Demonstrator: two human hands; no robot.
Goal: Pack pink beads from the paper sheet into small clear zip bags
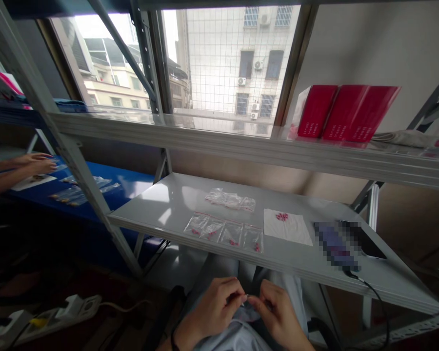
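Small pinched item (249, 301): held between both hands just above the lap; too small to tell what it is.
Left hand (210, 309): fingers curled and closed on the item, a dark band (174, 336) around the wrist.
Right hand (280, 312): closed on the item from the other side, fingertips meeting those of the left hand.
Lap: pale grey trousers (278, 297) under both hands.
Grey metal shelf (157, 204): in front of the person, above the hands.
On the shelf: a row of four clear zip bags (223, 235) with pink pieces inside, a clear bag bundle (229, 199) behind them, and a white paper sheet (287, 226) with a pink cluster on it.
Shelf's right end: a pixelated object (334, 246) beside a black phone (366, 243), a black cable (373, 302) hanging down.
Upper shelf: red boxes (347, 113).
Left side: another person's hand (32, 165) over a blue table (120, 178) with clear bags (84, 187).
Floor: white power strip (47, 317).
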